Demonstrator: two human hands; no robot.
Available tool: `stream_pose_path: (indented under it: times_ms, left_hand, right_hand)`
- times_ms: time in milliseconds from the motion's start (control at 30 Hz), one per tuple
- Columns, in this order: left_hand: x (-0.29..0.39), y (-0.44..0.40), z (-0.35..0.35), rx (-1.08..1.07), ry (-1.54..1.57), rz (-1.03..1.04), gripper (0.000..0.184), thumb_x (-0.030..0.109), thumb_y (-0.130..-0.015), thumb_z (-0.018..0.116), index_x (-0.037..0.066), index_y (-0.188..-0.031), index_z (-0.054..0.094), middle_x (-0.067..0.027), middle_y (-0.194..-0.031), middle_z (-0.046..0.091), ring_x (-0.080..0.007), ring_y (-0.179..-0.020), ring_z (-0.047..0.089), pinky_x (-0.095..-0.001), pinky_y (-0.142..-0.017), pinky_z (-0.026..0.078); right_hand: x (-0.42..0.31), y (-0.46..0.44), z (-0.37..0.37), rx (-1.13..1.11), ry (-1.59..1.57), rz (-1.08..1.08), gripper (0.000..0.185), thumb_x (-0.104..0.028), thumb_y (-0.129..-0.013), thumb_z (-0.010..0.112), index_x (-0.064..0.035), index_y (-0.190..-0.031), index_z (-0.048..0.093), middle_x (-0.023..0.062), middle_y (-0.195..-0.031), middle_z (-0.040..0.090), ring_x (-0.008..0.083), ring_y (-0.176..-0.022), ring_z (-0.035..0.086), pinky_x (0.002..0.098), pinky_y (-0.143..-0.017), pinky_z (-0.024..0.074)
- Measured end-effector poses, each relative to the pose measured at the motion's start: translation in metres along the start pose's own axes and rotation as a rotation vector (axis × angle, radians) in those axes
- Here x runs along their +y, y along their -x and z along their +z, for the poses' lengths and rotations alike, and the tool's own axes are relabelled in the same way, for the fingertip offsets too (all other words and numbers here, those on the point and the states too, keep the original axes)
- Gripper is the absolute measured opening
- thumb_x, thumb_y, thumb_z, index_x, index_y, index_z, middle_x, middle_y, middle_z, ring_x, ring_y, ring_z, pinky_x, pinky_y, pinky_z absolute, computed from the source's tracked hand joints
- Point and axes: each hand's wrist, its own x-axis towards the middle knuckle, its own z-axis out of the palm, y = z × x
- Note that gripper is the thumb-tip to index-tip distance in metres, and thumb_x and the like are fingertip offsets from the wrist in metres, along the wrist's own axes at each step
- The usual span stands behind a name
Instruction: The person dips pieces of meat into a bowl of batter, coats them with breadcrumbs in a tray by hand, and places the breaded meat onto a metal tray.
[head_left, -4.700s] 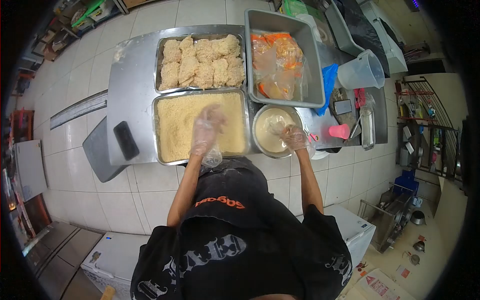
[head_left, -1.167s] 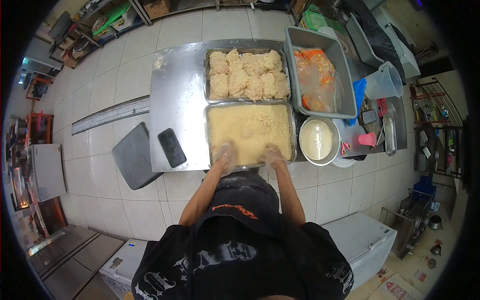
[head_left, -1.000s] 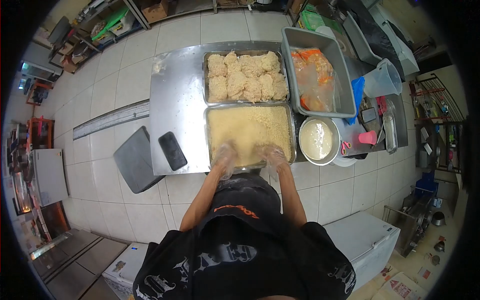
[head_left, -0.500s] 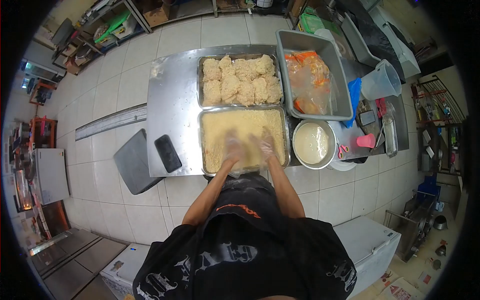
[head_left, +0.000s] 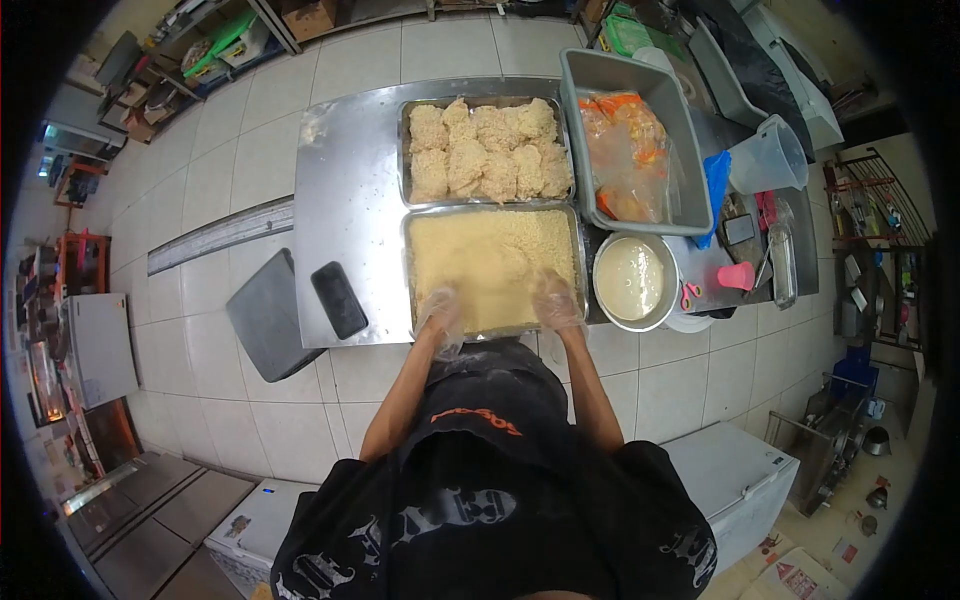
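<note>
**My left hand and right hand have moved apart over the crumbs**

Half a second ago my hands were close together mid-tray; now they are spread toward the two near corners. Both forearms reach forward from my sides, elbows bent outward. Thin clear gloves cover both hands, palms turned down, fingers pointing away from me into the crumbs. The fingertips are blurred, so I can't tell how far the fingers are spread or curled, or whether either hand has hold of anything beneath the surface.

The crumbs lie in the near tray, finer and smoother toward the left, coarser along the right. I make out no piece lying on top of them. Just beside, to the right, the bowl has pale batter left in it. A phone lies to the left on the steel desk.

Beyond, the far tray is almost covered with coated pieces in two rows; I'd judge that batch largely done. Right of it, the grey tub holds plastic bags with orange markings; whether uncoated pieces remain inside, I can't tell.
</note>
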Motion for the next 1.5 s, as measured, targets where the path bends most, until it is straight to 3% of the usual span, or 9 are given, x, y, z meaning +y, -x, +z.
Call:
stream_pose_path:
  times_ms: [33, 367, 500, 633, 767, 1033, 1167, 1333, 1500]
  left_hand:
    - [-0.011, 0.002, 0.006, 0.242, -0.865, 0.397, 0.038, 0.028, -0.087, 0.054, 0.011, -0.12, 0.049, -0.0003, -0.102, 0.055, -0.0147, -0.084, 0.054, -0.0288, -0.071, 0.045]
    - [-0.002, 0.051, 0.079, 0.167, -0.94, 0.417, 0.026, 0.019, -0.084, 0.049, 0.007, -0.107, 0.047, -0.007, -0.098, 0.051, -0.0159, -0.09, 0.049, -0.0302, -0.077, 0.042]
    - [0.01, 0.028, 0.076, 0.127, -1.84, 0.317, 0.058, 0.025, -0.084, 0.05, 0.002, -0.134, 0.031, -0.0158, -0.127, 0.044, -0.0255, -0.117, 0.043, -0.0364, -0.095, 0.036]
    - [0.035, 0.079, 0.204, 0.257, -2.241, 0.059, 0.064, 0.023, -0.08, 0.048, -0.003, -0.134, 0.027, -0.0244, -0.133, 0.036, -0.0332, -0.126, 0.032, -0.0382, -0.105, 0.025]
    - [-0.016, 0.027, 0.174, 0.367, -2.002, 1.182, 0.057, 0.018, -0.081, 0.046, -0.006, -0.131, 0.031, -0.0264, -0.127, 0.04, -0.0356, -0.121, 0.036, -0.0416, -0.102, 0.027]
    - [0.011, 0.067, 0.169, 0.166, -2.178, 0.591, 0.051, 0.011, -0.078, 0.042, 0.003, -0.129, 0.037, -0.0244, -0.114, 0.051, -0.037, -0.092, 0.054, -0.04, -0.085, 0.042]
    - [0.008, 0.063, 0.112, 0.179, -2.027, 1.202, 0.042, 0.012, -0.082, 0.043, 0.005, -0.124, 0.042, -0.0203, -0.102, 0.056, -0.0309, -0.086, 0.057, -0.0386, -0.075, 0.045]
    - [-0.008, 0.058, 0.091, 0.281, -0.681, 0.49, 0.035, 0.011, -0.088, 0.043, 0.006, -0.122, 0.044, -0.0079, -0.088, 0.057, -0.0151, -0.079, 0.056, -0.0264, -0.067, 0.046]
    - [0.003, 0.057, 0.091, 0.111, -1.128, 0.658, 0.03, 0.012, -0.089, 0.043, 0.007, -0.118, 0.047, -0.0004, -0.082, 0.053, -0.0118, -0.076, 0.053, -0.0242, -0.063, 0.046]
  right_hand:
    - [0.018, 0.008, 0.009, -0.186, 0.117, 0.096, 0.045, -0.014, -0.069, 0.067, -0.0007, -0.11, 0.053, 0.0162, -0.103, 0.059, 0.0268, -0.103, 0.053, 0.0339, -0.089, 0.0419]
    - [0.036, 0.027, 0.067, -0.198, -1.138, 0.776, 0.028, -0.023, -0.085, 0.056, 0.0002, -0.099, 0.059, 0.0112, -0.099, 0.06, 0.0136, -0.094, 0.056, 0.0295, -0.077, 0.0481]
    - [0.064, 0.025, 0.072, -0.103, 0.124, 0.053, 0.025, -0.02, -0.088, 0.051, -0.0018, -0.104, 0.058, 0.0109, -0.098, 0.06, 0.0142, -0.088, 0.058, 0.0266, -0.074, 0.0491]
    - [0.112, 0.013, 0.068, 0.063, -0.249, 0.268, 0.028, -0.02, -0.091, 0.042, -0.0038, -0.111, 0.055, 0.0123, -0.099, 0.06, 0.0166, -0.084, 0.058, 0.0273, -0.076, 0.048]
    - [0.19, -0.048, 0.121, -0.166, -1.916, 0.431, 0.038, -0.035, -0.088, 0.049, -0.0002, -0.1, 0.058, 0.0098, -0.088, 0.061, 0.0168, -0.074, 0.06, 0.0273, -0.069, 0.0501]
    - [-0.036, -0.025, -0.017, 0.145, -0.585, 0.315, 0.042, -0.024, -0.085, 0.055, 0.0031, -0.116, 0.048, 0.0165, -0.11, 0.057, 0.0272, -0.103, 0.055, 0.0331, -0.09, 0.0432]
    - [-0.05, -0.008, -0.014, 0.23, -0.044, -0.093, 0.046, -0.017, -0.078, 0.061, 0.0026, -0.118, 0.047, 0.0162, -0.11, 0.057, 0.0287, -0.105, 0.054, 0.0345, -0.094, 0.0402]
    - [0.001, 0.013, 0.022, -0.201, 0.201, 0.392, 0.043, -0.016, -0.079, 0.057, 0.002, -0.117, 0.049, 0.0166, -0.114, 0.056, 0.0278, -0.108, 0.051, 0.0334, -0.095, 0.0376]
    - [-0.031, 0.015, 0.024, -0.401, 0.242, 0.394, 0.039, -0.022, -0.081, 0.055, 0.0012, -0.113, 0.052, 0.0154, -0.116, 0.055, 0.0253, -0.111, 0.049, 0.0324, -0.096, 0.0357]
